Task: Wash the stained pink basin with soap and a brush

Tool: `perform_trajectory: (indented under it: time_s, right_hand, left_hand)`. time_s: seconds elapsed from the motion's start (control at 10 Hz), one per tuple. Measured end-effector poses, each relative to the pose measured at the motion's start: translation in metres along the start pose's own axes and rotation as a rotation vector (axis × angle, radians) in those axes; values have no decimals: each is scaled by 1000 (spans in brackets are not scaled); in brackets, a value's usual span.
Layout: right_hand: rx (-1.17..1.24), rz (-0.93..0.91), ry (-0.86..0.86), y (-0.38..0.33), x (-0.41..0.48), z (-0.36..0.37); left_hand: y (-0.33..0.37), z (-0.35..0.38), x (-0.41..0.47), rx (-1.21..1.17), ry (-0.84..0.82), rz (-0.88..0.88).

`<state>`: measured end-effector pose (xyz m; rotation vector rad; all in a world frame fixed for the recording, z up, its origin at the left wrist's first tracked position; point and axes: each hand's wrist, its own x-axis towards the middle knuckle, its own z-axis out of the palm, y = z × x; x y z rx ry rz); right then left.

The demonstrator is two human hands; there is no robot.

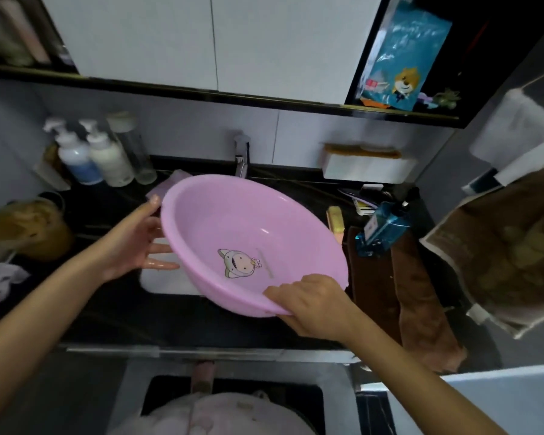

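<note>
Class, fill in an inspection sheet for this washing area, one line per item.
Surface: black counter, white sink set in it.
Job's things: pink basin, tilted over the sink; brush on the counter to its right.
Clutter: pump bottles, blue pouch, brown towel.
Hands: left hand supports the basin's side with straight fingers; right hand grips the near rim.
Cables: nothing seen.
Surroundings: faucet, white cabinet above.

Top centre: white cabinet doors [264, 42] w/ black shelf [170, 89] under; grey wall [186, 133] behind black counter [107, 309], dim light.
</note>
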<state>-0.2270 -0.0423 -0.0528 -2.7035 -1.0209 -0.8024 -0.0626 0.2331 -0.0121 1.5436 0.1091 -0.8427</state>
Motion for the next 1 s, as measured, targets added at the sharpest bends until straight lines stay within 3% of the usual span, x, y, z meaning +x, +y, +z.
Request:
perform_trajectory:
  time_s: [0.3, 0.5, 0.6, 0.7, 0.8, 1.0]
  right_hand:
    - [115, -148, 110, 4, -8, 21]
    - [5, -138, 34, 28, 2, 65]
    - [15, 85, -112, 42, -7, 94]
    - [72, 351, -254, 52, -12, 110]
    - [115, 393, -510, 55, -17, 115]
    - [378, 662, -668, 49, -3, 109]
  left_hand:
    - [-32, -7, -49, 209, 159, -137]
    - [-36, -16, -16, -87, 226, -79]
    - [-47, -14, 11, -225, 276, -32]
    - [-77, -10, 40, -338, 324, -94]
    - [-107, -10, 56, -318, 294, -72]
    - [-116, -26, 77, 1, 324, -109]
